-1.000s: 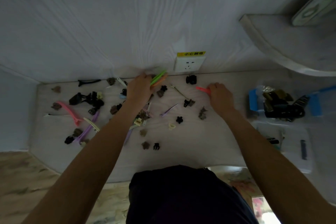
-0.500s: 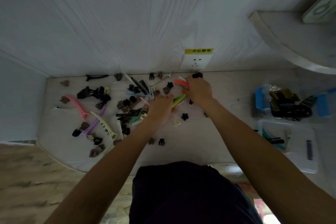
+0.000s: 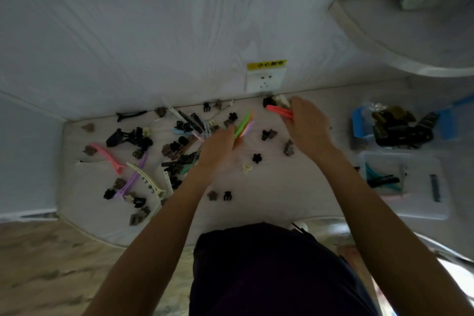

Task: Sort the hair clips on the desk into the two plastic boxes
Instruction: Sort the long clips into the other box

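Note:
Many hair clips lie scattered over the white desk, mostly left of centre: small dark claw clips, a long pink clip, a purple one and a cream one. My left hand holds a bunch of long clips, green on top. My right hand grips a long red clip near the back wall. At the right stand two plastic boxes: the far box, blue-handled, holds dark claw clips; the near box holds a few long clips.
A wall socket with a yellow label sits just behind my right hand. A curved white shelf juts out at upper right. The desk's front edge curves near my dark-clothed body; wooden floor lies at lower left.
My right hand has moved right along the back wall with the red clip. My left hand has lifted slightly, the green clips now pointing up and away. The view has shifted a little.

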Motion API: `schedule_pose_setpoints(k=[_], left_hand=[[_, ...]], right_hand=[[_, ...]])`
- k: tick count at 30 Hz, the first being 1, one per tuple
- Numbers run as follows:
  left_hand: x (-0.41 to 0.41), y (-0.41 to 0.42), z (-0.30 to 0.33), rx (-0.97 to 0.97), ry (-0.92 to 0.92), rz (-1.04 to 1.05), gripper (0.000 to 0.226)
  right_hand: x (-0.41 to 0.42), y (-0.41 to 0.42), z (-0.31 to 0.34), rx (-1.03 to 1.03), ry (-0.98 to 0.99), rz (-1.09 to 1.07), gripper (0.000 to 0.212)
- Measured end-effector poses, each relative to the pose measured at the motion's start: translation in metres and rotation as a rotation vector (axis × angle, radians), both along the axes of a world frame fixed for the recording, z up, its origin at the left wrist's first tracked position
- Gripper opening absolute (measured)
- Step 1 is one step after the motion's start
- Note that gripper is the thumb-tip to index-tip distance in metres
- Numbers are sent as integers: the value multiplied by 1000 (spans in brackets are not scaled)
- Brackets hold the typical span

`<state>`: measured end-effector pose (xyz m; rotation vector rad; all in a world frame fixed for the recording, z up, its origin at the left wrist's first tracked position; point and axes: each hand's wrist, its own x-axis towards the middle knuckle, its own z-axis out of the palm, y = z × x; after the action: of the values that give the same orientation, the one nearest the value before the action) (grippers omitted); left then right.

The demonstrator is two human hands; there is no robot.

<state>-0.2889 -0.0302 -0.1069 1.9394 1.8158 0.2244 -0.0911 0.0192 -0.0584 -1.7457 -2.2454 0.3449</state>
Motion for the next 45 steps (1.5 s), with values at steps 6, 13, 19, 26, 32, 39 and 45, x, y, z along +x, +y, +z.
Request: schedule_pose_setpoints(k=[6, 13, 19, 26, 32, 39, 45], left_hand=[[64, -31, 33, -28, -497, 71, 17], [163, -50, 51, -140, -601, -153, 19], [233, -38, 60, -76, -364, -265, 23], [302, -17, 49, 108, 131, -431, 33], [315, -12, 33, -1, 266, -586, 50], [235, -47, 39, 288, -335, -240, 27], [96, -86, 21, 296, -363, 389, 16]], right_hand=[[108, -91, 23, -45, 152, -352, 22], [225, -112, 12, -210, -243, -361, 23], [235, -102, 7, -505, -138, -78, 39], [256, -130, 7, -363, -25, -64, 38], [268, -154, -5, -123, -55, -191, 25], [230, -149, 8, 45, 185, -222, 19], [125, -129, 9, -61, 224, 23, 21]])
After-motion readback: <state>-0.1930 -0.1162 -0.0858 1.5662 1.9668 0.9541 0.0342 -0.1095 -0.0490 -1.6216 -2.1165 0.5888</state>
